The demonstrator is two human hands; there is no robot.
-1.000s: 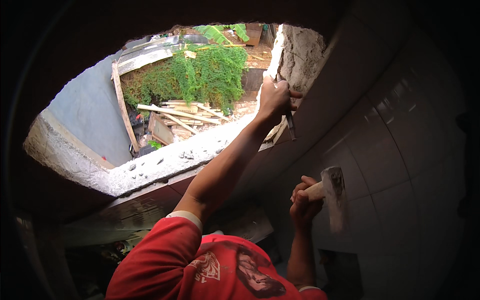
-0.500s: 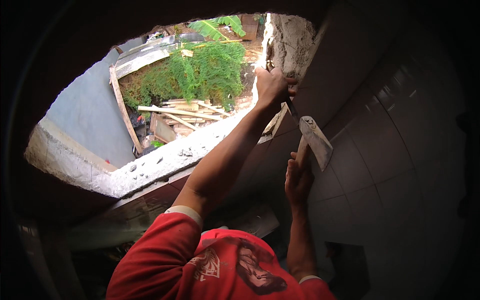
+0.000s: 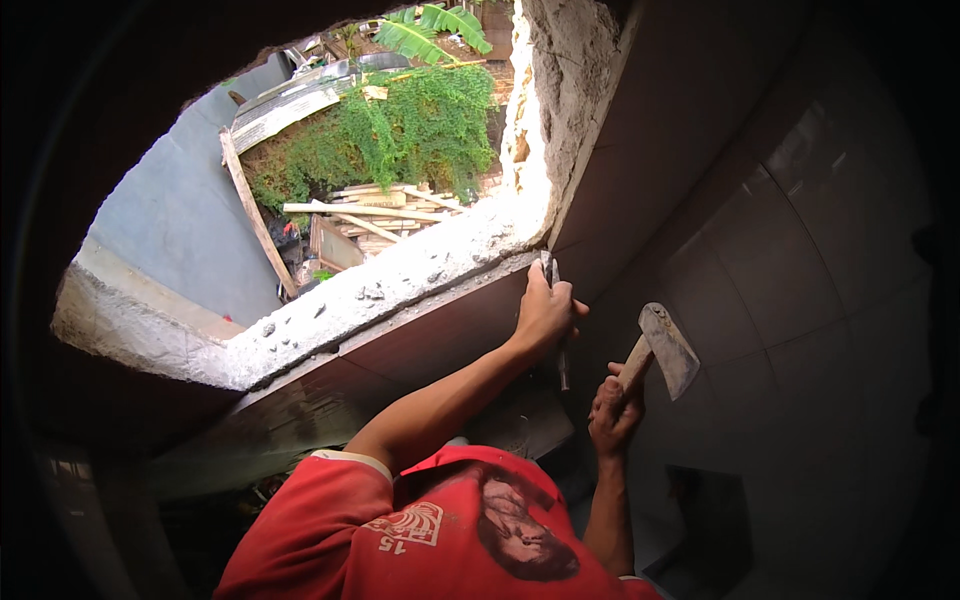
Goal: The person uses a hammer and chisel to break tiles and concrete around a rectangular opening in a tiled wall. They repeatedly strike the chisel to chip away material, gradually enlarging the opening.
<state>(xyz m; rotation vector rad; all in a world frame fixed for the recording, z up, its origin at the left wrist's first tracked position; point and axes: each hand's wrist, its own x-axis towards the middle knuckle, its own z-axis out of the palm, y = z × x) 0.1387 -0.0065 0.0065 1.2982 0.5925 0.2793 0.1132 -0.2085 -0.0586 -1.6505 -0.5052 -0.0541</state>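
Rough against glossy

We are seeing dull, scuffed metal topping the hammer (image 3: 671,352) and pale, matt wood along its handle (image 3: 634,362). We are noting plain metal with a slight sheen on the chisel (image 3: 564,372). We are finding rough, crumbly masonry on the sill (image 3: 395,268), smooth, glossy tiles (image 3: 785,285), matt cloth in the red shirt (image 3: 310,510) and bare wooden planks (image 3: 370,211) outside.

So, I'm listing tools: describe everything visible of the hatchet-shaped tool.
The hatchet-shaped tool has a pale, wooden-looking handle and a dull grey, metal-looking head that flares to a broad edge. The right hand grips the handle, hiding part of it; nothing else visibly touches the tool. It tilts rightward, head uppermost, before the dim tiled wall.
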